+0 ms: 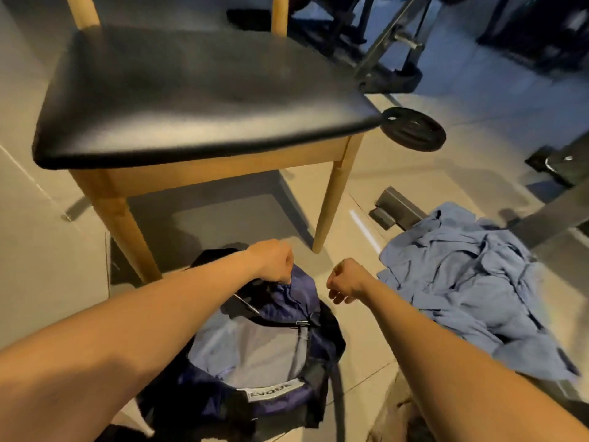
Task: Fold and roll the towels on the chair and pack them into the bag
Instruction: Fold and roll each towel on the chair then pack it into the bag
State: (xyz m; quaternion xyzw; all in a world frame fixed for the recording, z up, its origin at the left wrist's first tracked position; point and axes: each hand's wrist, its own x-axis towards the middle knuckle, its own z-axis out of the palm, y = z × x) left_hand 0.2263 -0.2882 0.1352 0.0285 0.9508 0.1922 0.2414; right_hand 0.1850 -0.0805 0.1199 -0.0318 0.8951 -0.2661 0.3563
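A dark blue bag (271, 387) lies on the floor between my forearms, its mouth open onto a pale lining. My left hand (274, 263) grips the bag's far edge with curled fingers. My right hand (345, 280) hovers beside the bag, fingers curled and holding nothing. A heap of crumpled light blue towels (468, 282) lies on the floor to the right. The chair (191, 100) with a black seat and wooden legs stands just beyond the bag; its seat bears nothing.
A round black weight plate (414, 129) lies on the floor past the chair's right corner. Grey metal frame parts (398, 208) sit beside the towel heap. Dark gym equipment fills the far right background.
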